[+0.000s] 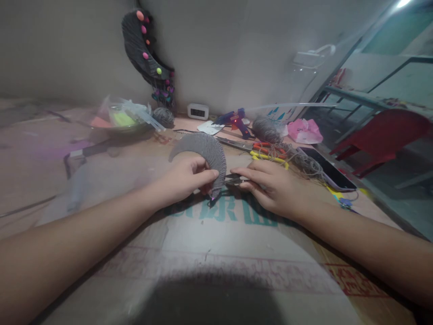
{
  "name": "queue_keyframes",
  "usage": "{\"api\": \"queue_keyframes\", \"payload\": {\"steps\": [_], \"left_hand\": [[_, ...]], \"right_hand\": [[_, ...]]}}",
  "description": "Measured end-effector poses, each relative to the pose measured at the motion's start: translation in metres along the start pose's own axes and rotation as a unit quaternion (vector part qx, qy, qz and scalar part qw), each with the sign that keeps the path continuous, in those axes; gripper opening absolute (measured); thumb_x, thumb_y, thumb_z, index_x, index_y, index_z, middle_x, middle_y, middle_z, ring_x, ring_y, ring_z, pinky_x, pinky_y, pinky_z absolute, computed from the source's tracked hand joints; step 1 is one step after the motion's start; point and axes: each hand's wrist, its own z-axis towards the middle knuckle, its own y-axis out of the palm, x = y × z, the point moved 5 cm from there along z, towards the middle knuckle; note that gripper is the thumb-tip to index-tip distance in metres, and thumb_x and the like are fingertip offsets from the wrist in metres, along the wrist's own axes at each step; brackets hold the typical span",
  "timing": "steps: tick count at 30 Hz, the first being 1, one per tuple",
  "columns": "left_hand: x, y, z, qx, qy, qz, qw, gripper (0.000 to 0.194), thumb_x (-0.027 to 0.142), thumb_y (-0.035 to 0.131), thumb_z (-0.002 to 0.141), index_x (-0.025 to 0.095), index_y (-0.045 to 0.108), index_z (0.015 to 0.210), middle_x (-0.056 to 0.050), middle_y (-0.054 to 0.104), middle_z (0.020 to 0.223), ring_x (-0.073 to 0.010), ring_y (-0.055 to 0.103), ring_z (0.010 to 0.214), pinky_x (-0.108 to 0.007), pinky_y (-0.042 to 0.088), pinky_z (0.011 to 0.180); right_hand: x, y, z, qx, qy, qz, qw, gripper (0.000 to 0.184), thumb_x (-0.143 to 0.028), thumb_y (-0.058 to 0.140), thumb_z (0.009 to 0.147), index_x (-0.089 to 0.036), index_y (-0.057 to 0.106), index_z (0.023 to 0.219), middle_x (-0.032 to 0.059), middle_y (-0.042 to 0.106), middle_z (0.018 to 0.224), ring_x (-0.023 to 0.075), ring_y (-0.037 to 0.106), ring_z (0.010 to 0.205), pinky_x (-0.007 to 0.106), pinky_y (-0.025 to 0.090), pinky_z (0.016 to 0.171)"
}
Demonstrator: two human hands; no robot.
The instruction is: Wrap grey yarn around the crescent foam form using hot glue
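Observation:
My left hand [184, 180] grips a crescent moon shape [216, 153] wound in grey yarn, with the thumb on its front near the lower end. At that lower tip a bit of purple and a dark strand of yarn show. My right hand [272, 185] is closed around small dark thread snips [235, 179], their pointed blades turned left against the crescent's right edge. Whether the blades touch the yarn I cannot tell. Both hands are above a cardboard sheet [209, 239] with green and red print.
Behind lie scissors with orange handles [267, 149], a yellow-handled tool [270, 158], a blue glue gun [238, 122], grey yarn [267, 128] and a phone [326, 169]. A bowl [125, 128], a small clock [198, 111] and a decorated dark crescent [135, 43] are farther back. Right stands a red chair [385, 135].

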Motion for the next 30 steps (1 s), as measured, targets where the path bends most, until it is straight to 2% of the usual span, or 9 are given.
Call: {"api": "queue_keyframes", "payload": {"steps": [7,14,19,23,30], "left_hand": [[0.0019,-0.0007,-0.0003,-0.001,0.015,0.003,1.0,0.033,0.034,0.057,0.083,0.016,0.058,0.056,0.0,0.057,0.051,-0.0092,0.05,0.048,-0.021,0.035,0.046],[0.0007,0.0001,0.0008,-0.007,-0.009,-0.009,1.0,0.033,0.036,0.057,0.083,0.017,0.056,0.057,0.002,0.055,0.05,-0.0089,0.048,0.045,-0.021,0.032,0.043],[-0.0006,-0.0001,0.0002,-0.007,-0.01,-0.002,1.0,0.033,0.037,0.056,0.084,0.017,0.055,0.057,0.001,0.055,0.05,-0.0084,0.047,0.044,-0.02,0.031,0.042],[-0.0014,-0.0002,0.0003,-0.004,0.003,-0.008,1.0,0.033,0.037,0.055,0.085,0.016,0.057,0.058,0.0,0.058,0.052,-0.009,0.049,0.046,-0.02,0.033,0.044],[-0.0006,-0.0004,0.0006,-0.004,-0.004,-0.029,1.0,0.034,0.036,0.054,0.085,0.015,0.059,0.059,-0.001,0.06,0.054,-0.0095,0.051,0.048,-0.021,0.036,0.048]], "right_hand": [[0.0004,0.0034,0.0,0.015,-0.017,0.0,1.0,0.03,-0.024,0.047,0.096,-0.009,0.068,0.113,0.0088,0.063,0.076,0.0175,0.058,0.071,0.03,0.047,0.064],[0.0012,0.0036,0.0003,0.019,-0.02,0.01,1.0,0.029,-0.025,0.046,0.097,-0.012,0.068,0.111,0.0086,0.065,0.078,0.0175,0.059,0.073,0.03,0.048,0.065],[0.0016,0.0022,0.0006,0.004,0.008,0.031,0.999,0.029,-0.024,0.046,0.097,-0.013,0.068,0.113,0.008,0.065,0.079,0.0171,0.06,0.074,0.03,0.049,0.067],[0.004,-0.0024,0.0001,0.036,0.049,0.05,0.997,0.031,-0.026,0.047,0.096,-0.014,0.065,0.117,0.0096,0.065,0.086,0.0184,0.061,0.079,0.031,0.051,0.07],[0.0033,0.0,0.0004,0.008,0.027,0.044,0.999,0.03,-0.026,0.046,0.096,-0.014,0.065,0.116,0.0075,0.063,0.079,0.0185,0.06,0.075,0.032,0.049,0.068]]}}
